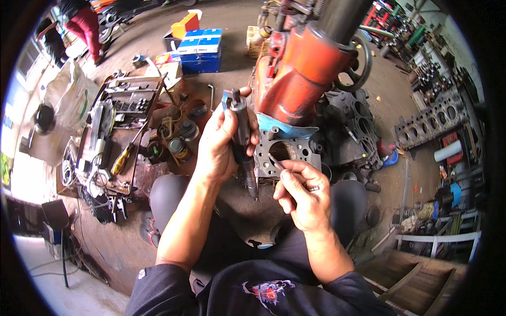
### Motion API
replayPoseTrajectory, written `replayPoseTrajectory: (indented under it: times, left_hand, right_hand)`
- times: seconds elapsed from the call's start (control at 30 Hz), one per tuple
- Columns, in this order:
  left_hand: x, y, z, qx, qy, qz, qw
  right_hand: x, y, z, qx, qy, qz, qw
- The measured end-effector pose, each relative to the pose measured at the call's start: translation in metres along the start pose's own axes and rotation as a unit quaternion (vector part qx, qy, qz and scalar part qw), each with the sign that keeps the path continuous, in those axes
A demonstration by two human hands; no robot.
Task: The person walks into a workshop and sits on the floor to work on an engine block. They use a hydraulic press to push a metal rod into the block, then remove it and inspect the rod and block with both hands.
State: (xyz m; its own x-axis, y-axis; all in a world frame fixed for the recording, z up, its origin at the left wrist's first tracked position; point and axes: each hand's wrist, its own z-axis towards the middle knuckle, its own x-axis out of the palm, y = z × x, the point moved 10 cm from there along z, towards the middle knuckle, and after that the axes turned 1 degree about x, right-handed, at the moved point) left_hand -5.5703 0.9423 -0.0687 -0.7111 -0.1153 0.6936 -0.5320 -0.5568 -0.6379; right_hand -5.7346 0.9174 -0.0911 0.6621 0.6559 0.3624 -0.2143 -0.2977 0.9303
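My left hand (pixel 219 142) is wrapped round a dark metal cylindrical tool (pixel 242 124) with a narrower lower end, held upright in front of me. A small blue strip (pixel 225 100) shows by the top of that tool, above my thumb. My right hand (pixel 305 200), with a ring on one finger, pinches a thin dark piece (pixel 275 161) between thumb and fingertips. Behind that piece lies an engine block (pixel 265 167) with a round cylinder bore. Over the block stands a large orange-red machine (pixel 295 73), a light blue cloth (pixel 290 130) at its base.
On the left, a tool tray (pixel 134 137) holds bits and a yellow-handled screwdriver (pixel 122 159). Jars and cans stand beside it. A blue box (pixel 200 55) sits farther back. Another engine block (pixel 432 121) lies at right, near a wooden crate (pixel 416 284). A person (pixel 84 23) stands far left.
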Motion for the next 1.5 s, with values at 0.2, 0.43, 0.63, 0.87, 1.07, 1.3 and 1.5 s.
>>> replayPoseTrajectory:
  times: [0.2,0.43,0.63,0.87,1.07,1.3,1.5]
  left_hand:
    - [0.016,0.013,-0.005,-0.033,0.044,0.07,0.996]
    - [0.021,0.011,-0.015,-0.055,0.071,0.226,0.97]
    - [0.021,0.015,-0.017,-0.071,0.068,0.277,0.956]
    - [0.027,0.018,-0.016,-0.064,0.074,0.246,0.964]
    - [0.018,0.028,-0.013,-0.083,0.059,0.174,0.979]
    - [0.01,0.033,-0.011,-0.09,0.036,0.103,0.99]
    - [0.016,0.029,-0.007,-0.069,0.024,0.001,0.997]
  right_hand:
    - [0.001,0.008,0.005,0.045,-0.007,-0.07,0.997]
    - [-0.004,0.001,0.002,0.044,-0.008,-0.082,0.996]
    - [-0.001,0.018,-0.001,-0.107,0.017,-0.26,0.959]
    - [-0.007,0.018,0.005,-0.068,0.033,-0.172,0.982]
    - [-0.009,0.0,0.003,0.04,0.031,-0.046,0.998]
    - [0.01,0.041,0.0,-0.189,0.016,-0.321,0.928]
    - [0.007,0.041,-0.003,-0.162,-0.01,-0.202,0.966]
